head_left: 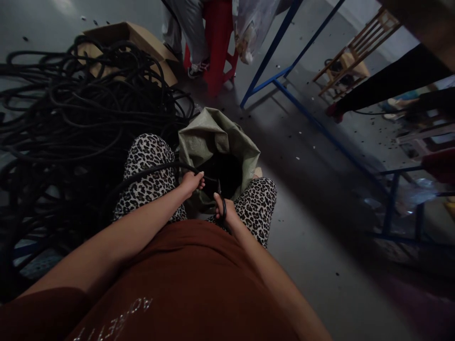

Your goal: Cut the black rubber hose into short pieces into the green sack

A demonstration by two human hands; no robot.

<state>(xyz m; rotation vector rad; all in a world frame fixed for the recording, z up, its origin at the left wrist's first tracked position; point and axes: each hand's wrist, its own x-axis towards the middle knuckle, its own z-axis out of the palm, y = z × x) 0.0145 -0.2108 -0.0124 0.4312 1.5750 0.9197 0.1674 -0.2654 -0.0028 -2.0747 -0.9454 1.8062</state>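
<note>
Over the mouth of a greenish woven sack [204, 135], my left hand [192, 183] is closed around a black rubber cord [152, 169]. The cord runs back across my left knee toward the pile. My right hand [224, 208] grips a pair of scissors [223, 207] by black handles, blades pointing up and away from me. The blades are close to the cord's end, but I cannot tell whether they touch it. The sack stands between my knees with its top rolled open, and its dark inside hides what lies there.
A large tangled heap of black cord [64, 109] covers the floor at left, partly over a cardboard box [142, 40]. Ahead are a red stool [216, 47] and a person's legs [192, 33]. Blue metal table legs [273, 78] and a wooden chair [350, 64] stand right.
</note>
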